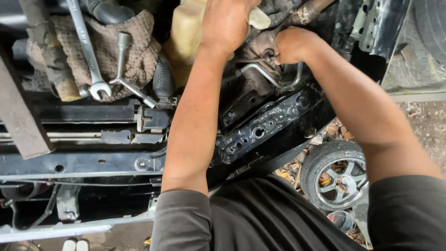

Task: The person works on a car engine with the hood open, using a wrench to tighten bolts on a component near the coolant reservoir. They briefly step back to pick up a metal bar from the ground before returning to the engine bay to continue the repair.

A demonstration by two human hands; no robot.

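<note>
- As the head camera looks straight down into an engine bay, both bare arms reach away from the body toward the upper middle of the view.
- Right hand [291, 45]: curled into a tight fist around a small round metal fitting [268, 55], which sits at its fingertips; whether a tool is inside the fist cannot be told.
- Left hand [226, 23]: pressed palm-down on a cream plastic reservoir [185, 32], fingers bent over its far edge; what lies beneath the fingers, if anything, is hidden.
- Fitting position: directly between the two hands, touching the right one and just beside the left wrist; the right hand is the nearer.
- Bent metal pipe [272, 80]: runs out from the fitting toward the body, then curves back under the right wrist; its long axis lies roughly across the view.
- Obstructions: the left forearm crosses close beside the fitting, and rusty engine parts crowd behind it.
- To the left of the left arm: a brown knitted rag [139, 51] carrying a combination spanner [88, 51] and an L-shaped socket wrench [125, 69], both well apart from the hands.
- Nearer the body: a black perforated crossmember [260, 128] passes under both forearms.
- Below the right elbow: a wheel with a silver spoked rim [337, 176] lies on littered ground.
</note>
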